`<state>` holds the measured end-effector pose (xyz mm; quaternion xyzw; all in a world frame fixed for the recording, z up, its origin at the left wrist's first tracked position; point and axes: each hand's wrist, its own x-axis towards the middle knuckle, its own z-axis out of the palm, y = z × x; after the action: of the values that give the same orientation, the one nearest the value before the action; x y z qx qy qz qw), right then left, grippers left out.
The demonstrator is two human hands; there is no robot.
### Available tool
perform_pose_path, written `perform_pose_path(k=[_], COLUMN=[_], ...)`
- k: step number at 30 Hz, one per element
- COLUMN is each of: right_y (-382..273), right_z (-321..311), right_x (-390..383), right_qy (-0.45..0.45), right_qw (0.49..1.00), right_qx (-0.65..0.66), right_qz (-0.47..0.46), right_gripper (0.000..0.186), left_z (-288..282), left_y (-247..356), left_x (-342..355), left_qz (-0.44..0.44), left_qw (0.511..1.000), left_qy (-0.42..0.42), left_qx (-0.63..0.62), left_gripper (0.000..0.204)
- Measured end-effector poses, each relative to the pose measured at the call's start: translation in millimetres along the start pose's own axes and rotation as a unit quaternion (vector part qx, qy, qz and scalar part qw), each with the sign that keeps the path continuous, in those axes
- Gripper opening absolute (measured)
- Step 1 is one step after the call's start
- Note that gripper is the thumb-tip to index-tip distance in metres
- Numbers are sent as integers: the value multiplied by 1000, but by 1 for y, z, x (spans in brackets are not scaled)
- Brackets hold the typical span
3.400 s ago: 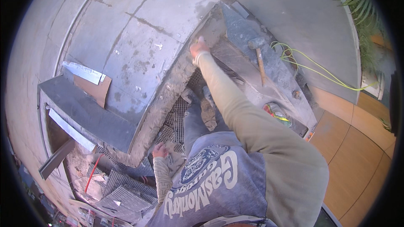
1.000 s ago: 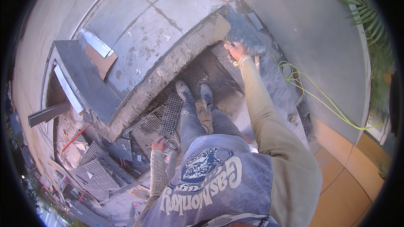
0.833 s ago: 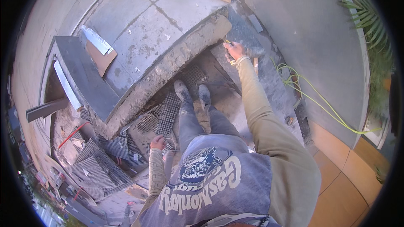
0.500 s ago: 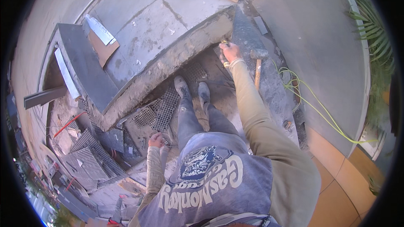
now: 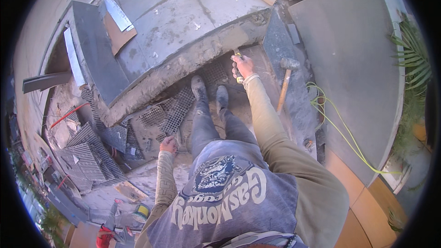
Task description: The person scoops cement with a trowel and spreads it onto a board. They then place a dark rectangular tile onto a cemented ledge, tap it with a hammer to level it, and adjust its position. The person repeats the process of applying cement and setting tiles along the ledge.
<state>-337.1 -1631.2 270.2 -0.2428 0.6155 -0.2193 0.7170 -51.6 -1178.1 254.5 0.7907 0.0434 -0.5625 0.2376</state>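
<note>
Head view: our right grip [image 5: 243, 66] wraps a yellow-marked tool [image 5: 240, 80], left grip [image 5: 168, 144] unreadable; we'd keep strokes steady along the rough ledge [image 5: 197, 58] beyond.

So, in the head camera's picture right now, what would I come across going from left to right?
Red bar → left hand → left shoe → right shoe → right hand → wooden-handled hammer → yellow-green cord → palm fronds.
</note>
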Motion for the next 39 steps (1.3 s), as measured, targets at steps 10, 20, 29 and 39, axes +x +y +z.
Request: perform_pose_path(k=[10, 20, 29, 39], right_y=[-26, -63, -125, -98], right_z=[-94, 11, 10, 130], right_x=[2, -7, 99, 135], right_qy=[160, 78, 107, 164], right_qw=[923, 980, 944, 935], right_qx=[-318, 181, 309, 308], right_qz=[-144, -2, 33, 53], right_gripper=[35, 24, 28, 24], left_z=[6, -12, -66, -107], left_y=[-40, -23, 68, 111], left_x=[22, 49, 102, 117], left_qz=[-13, -54, -16, -44], left_qw=[999, 995, 996, 997], left_qy=[-42, -47, -79, -64], left_qx=[-4, 69, 30, -1], left_gripper=[31, 33, 34, 32])
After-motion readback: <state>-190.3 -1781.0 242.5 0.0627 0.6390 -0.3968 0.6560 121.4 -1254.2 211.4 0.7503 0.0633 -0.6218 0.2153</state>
